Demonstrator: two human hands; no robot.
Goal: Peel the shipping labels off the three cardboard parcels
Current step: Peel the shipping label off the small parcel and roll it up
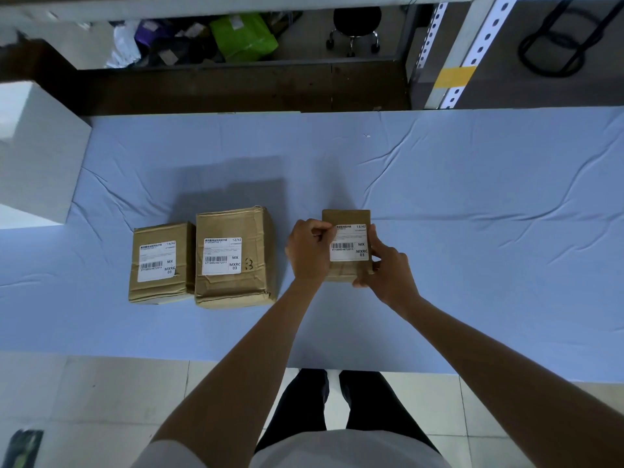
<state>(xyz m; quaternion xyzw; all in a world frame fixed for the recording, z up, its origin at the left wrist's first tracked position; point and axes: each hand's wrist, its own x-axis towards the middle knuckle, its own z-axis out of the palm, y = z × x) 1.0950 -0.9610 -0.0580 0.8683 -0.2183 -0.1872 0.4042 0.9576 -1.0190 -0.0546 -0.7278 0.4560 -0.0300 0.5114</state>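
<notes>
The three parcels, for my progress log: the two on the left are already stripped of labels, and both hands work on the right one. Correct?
No. The head view shows the left parcel and middle parcel still labelled. The rest stands: the right hand holds the right parcel while the left hand picks at its label.

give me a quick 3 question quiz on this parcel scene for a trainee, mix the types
1. True or false: the middle parcel already has its sticker peeled off.
2. Which parcel do both hands touch? A left, B middle, C right.
3. Fill in: the left hand pinches that parcel's label at its upper left ____.
Key: 1 false. 2 C, the right parcel, gripped by the right hand. 3 corner.
</notes>
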